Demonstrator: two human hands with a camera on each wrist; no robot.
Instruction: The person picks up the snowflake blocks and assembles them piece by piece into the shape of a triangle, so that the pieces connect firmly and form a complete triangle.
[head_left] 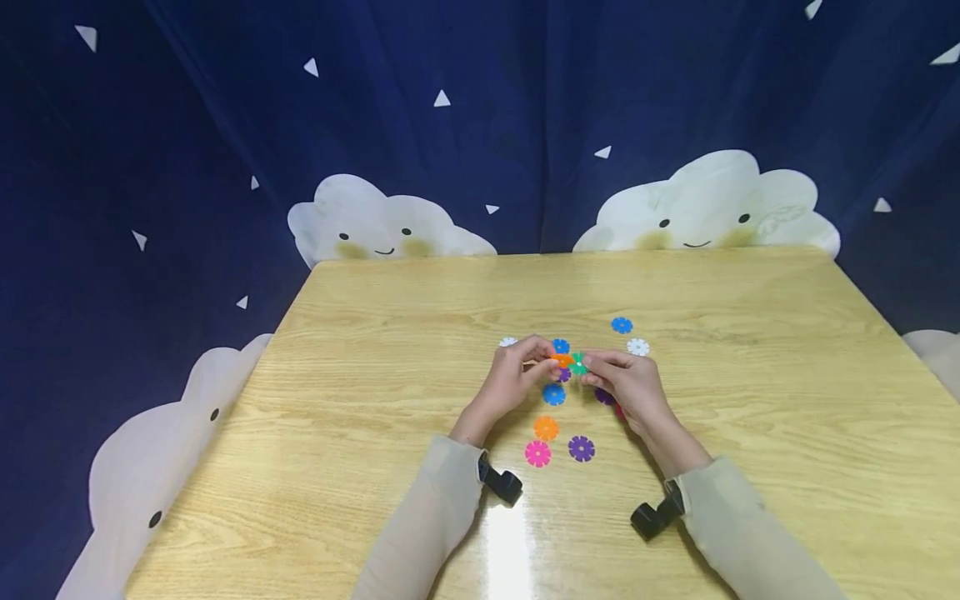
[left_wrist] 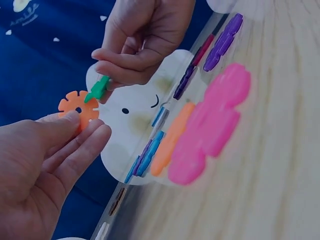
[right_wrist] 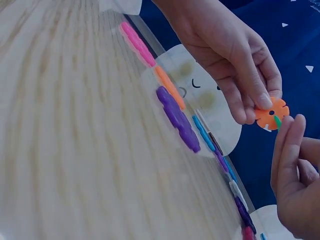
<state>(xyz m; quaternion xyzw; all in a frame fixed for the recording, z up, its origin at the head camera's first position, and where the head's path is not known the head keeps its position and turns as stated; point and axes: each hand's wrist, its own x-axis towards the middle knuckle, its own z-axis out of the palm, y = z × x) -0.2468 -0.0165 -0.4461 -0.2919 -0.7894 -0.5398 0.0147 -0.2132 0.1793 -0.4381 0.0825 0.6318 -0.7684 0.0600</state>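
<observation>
My left hand (head_left: 516, 372) pinches an orange notched disc (left_wrist: 75, 104) between thumb and fingers, above the table. Facing it, my right hand (head_left: 628, 385) pinches a green notched disc (head_left: 577, 365). In the left wrist view the green disc (left_wrist: 99, 89) stands nearly edge-on, its tip meeting the orange disc's notched rim. Whether it sits inside a slot cannot be told. The right wrist view shows the orange disc (right_wrist: 272, 114) face-on, with most of the green one hidden behind my right fingers.
On the wooden table (head_left: 390, 375) lie more notched discs: orange (head_left: 546, 428), pink (head_left: 537, 453) and purple (head_left: 581, 448) nearest me, a blue one (head_left: 554, 394) below the hands, another blue (head_left: 622, 325) and a white (head_left: 638, 347) farther back. A dark blue curtain (head_left: 480, 142) hangs behind.
</observation>
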